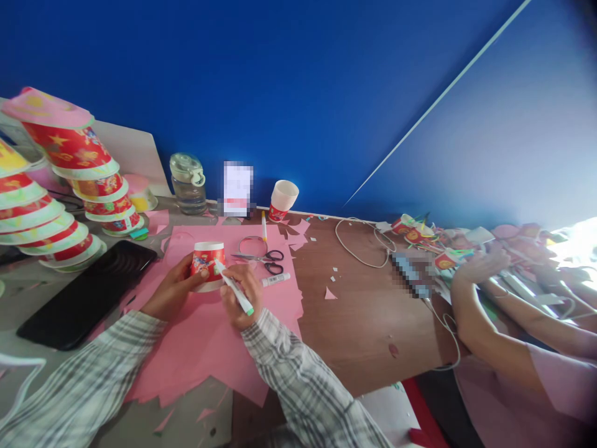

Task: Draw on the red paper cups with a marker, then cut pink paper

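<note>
My left hand (173, 287) is wrapped round a red and white paper cup (208, 264) that stands upside down on pink paper (205, 336). My right hand (242, 292) grips a white marker (234, 289) with a green end, its tip touching the cup's side. Scissors (267, 259) and a small glue stick (276, 280) lie just beyond my right hand on the pink sheet.
Stacks of printed paper cups (60, 186) fill the left. A black phone (84, 292) lies beside the pink paper. A glass jar (189, 183) and another cup (282, 200) stand by the blue wall. A second person's arms (485, 311) work at the right among cables and cup pieces.
</note>
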Available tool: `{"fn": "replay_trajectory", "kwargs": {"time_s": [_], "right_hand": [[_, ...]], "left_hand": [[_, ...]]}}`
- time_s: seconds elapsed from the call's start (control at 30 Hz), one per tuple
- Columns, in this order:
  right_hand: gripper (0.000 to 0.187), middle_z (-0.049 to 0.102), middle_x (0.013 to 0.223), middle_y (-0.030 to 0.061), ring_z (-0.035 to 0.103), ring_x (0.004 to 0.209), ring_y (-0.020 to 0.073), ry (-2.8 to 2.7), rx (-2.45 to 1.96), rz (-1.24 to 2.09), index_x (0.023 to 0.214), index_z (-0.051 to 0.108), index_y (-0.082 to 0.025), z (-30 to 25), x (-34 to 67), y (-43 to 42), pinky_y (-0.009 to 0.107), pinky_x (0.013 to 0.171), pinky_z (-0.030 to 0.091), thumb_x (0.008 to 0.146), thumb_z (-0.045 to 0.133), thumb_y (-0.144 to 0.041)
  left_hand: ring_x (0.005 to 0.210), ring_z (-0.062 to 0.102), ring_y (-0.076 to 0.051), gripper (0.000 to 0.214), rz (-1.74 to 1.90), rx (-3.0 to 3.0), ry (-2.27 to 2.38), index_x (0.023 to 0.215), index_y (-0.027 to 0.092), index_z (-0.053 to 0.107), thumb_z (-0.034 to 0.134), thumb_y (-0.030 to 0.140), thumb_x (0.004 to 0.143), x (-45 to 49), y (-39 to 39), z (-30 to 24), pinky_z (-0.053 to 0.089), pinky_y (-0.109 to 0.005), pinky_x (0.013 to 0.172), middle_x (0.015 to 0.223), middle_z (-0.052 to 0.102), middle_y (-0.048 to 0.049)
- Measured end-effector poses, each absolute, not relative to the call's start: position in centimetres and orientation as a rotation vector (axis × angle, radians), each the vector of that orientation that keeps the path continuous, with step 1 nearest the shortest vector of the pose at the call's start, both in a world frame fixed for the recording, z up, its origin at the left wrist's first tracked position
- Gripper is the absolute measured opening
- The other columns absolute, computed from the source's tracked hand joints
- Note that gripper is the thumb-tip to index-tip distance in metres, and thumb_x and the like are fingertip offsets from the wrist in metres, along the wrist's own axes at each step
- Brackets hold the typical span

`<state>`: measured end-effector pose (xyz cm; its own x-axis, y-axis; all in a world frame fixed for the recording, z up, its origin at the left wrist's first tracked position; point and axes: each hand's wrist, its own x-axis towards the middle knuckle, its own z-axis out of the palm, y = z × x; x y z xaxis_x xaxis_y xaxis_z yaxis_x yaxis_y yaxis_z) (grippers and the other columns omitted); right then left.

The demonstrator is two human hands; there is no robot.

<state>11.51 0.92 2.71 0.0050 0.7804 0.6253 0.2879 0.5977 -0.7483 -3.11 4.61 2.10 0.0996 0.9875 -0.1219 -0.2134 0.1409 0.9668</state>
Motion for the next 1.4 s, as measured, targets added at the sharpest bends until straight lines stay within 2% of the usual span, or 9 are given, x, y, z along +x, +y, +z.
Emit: {"fn": "replay_trajectory", "kwargs": {"time_s": [0.13,0.4,0.7,1.0,1.23,1.4], "right_hand": [[0.023,0.062,0.091,0.0062,0.062,0.089,0.0179,-1.58,-0.91,0.504,0.102,0.056,-0.02,2.6,11.5,1.0,0.033,0.079,0.053,0.079,0.05,-0.019],[0.017,0.06,0.085,0.0051,0.06,0.078,0.0163,-1.405,-1.013,0.528,0.094,0.057,-0.018,2.5,11.5,1.3,0.032,0.071,0.053,0.081,0.047,-0.023],[0.019,0.062,0.088,0.0058,0.061,0.084,0.0169,-1.506,-0.937,0.459,0.098,0.058,-0.019,2.9,11.5,1.2,0.034,0.08,0.052,0.081,0.049,-0.022],[0.018,0.06,0.085,0.0054,0.061,0.079,0.0166,-1.404,-1.006,0.504,0.095,0.058,-0.018,2.7,11.6,1.3,0.032,0.072,0.053,0.081,0.048,-0.024],[0.021,0.061,0.093,0.0069,0.061,0.088,0.017,-1.49,-0.953,0.486,0.1,0.056,-0.019,2.8,11.6,1.3,0.034,0.081,0.052,0.081,0.05,-0.022],[0.016,0.061,0.084,0.0048,0.06,0.078,0.0157,-1.47,-0.984,0.47,0.093,0.057,-0.018,2.7,11.6,1.1,0.031,0.073,0.052,0.082,0.047,-0.024]], "left_hand": [[0.093,0.059,-0.023,0.059,1.144,0.993,1.042,0.105,0.016,0.055,0.069,0.042,0.054,-3.0,4.5,2.4,0.049,-0.035,0.079,0.101,0.064,-0.0103],[0.09,0.06,-0.025,0.064,1.128,0.981,1.03,0.105,0.016,0.055,0.071,0.044,0.05,-2.9,4.3,3.2,0.049,-0.037,0.079,0.1,0.064,-0.0113],[0.097,0.058,-0.025,0.066,1.089,1.067,1.087,0.11,0.018,0.052,0.069,0.045,0.052,-3.4,4.6,1.9,0.048,-0.038,0.083,0.106,0.062,-0.0104],[0.098,0.057,-0.025,0.066,1.09,1.081,1.06,0.112,0.018,0.051,0.068,0.044,0.054,-3.4,4.7,2.0,0.047,-0.038,0.083,0.109,0.061,-0.0116],[0.096,0.057,-0.025,0.068,1.099,1.103,1.091,0.112,0.018,0.052,0.069,0.045,0.052,-3.5,4.8,1.5,0.047,-0.038,0.083,0.107,0.062,-0.0114],[0.098,0.057,-0.025,0.066,1.08,1.086,1.061,0.113,0.018,0.05,0.068,0.044,0.055,-3.5,4.8,1.5,0.047,-0.039,0.084,0.108,0.061,-0.0117]]}}
